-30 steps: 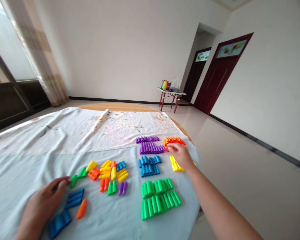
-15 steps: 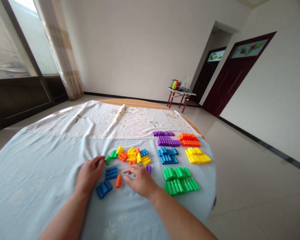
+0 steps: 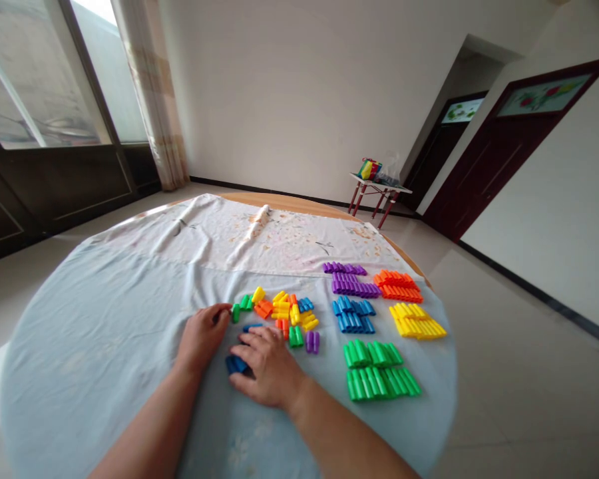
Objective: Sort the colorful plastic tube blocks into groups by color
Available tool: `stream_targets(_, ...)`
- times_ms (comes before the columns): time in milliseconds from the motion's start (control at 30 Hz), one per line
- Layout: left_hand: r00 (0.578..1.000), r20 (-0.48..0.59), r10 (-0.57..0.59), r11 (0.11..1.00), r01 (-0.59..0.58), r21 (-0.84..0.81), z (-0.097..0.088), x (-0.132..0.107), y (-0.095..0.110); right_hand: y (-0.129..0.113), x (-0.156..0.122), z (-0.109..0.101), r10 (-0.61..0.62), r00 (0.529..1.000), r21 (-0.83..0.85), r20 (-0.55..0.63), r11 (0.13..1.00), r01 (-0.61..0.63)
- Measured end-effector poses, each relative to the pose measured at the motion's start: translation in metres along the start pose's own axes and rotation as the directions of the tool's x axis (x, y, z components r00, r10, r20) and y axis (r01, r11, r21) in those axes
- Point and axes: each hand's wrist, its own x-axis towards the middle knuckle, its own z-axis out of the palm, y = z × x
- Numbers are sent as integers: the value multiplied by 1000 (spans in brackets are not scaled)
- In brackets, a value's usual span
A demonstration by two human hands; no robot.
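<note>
My left hand (image 3: 204, 336) rests on the cloth with its fingers curled together. Its fingertips are beside a short green plastic tube (image 3: 235, 313); whether anything is inside them is hidden. My right hand (image 3: 267, 366) is spread, palm down, fingers apart, over some tubes. From under its thumb and fingers show dark blue tubes (image 3: 234, 364), and another blue tube (image 3: 252, 327) peeks out beyond the fingers. Just past the hands lies a loose mix of yellow tubes (image 3: 281, 309), orange tubes (image 3: 263, 308), a green pair (image 3: 295, 336) and a purple pair (image 3: 312, 342).
On the right, tubes lie in colour groups: purple (image 3: 354, 286), orange (image 3: 398, 286), blue (image 3: 352, 315), yellow (image 3: 416, 321) and green (image 3: 379, 371). A pale blue cloth (image 3: 104, 332) covers the round table. A small side table (image 3: 382, 186) with bags stands by the wall.
My right hand has moved left over the blue tubes and the orange tube, which is now hidden. The green and purple pairs are uncovered. The view has turned slightly left.
</note>
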Motion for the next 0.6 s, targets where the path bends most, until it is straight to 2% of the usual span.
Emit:
stream_targets(100, 1000, -6, -12, 1000, 12, -6, 0, 1, -1, 12, -8, -11, 103, 992, 29, -69, 994, -101)
stream_targets(167, 1000, -11, -18, 1000, 18, -9, 0, 1, -1, 18, -12, -18, 130, 988, 68, -79, 990, -125)
stream_targets(400, 999, -23, -30, 1000, 30, -2, -3, 1, 2, 23, -12, -25, 43, 999, 81, 11, 996, -44)
stream_targets(600, 999, -51, -3, 1000, 4, 13, -1, 7, -8, 19, -7, -35, 37, 998, 45, -54, 998, -35)
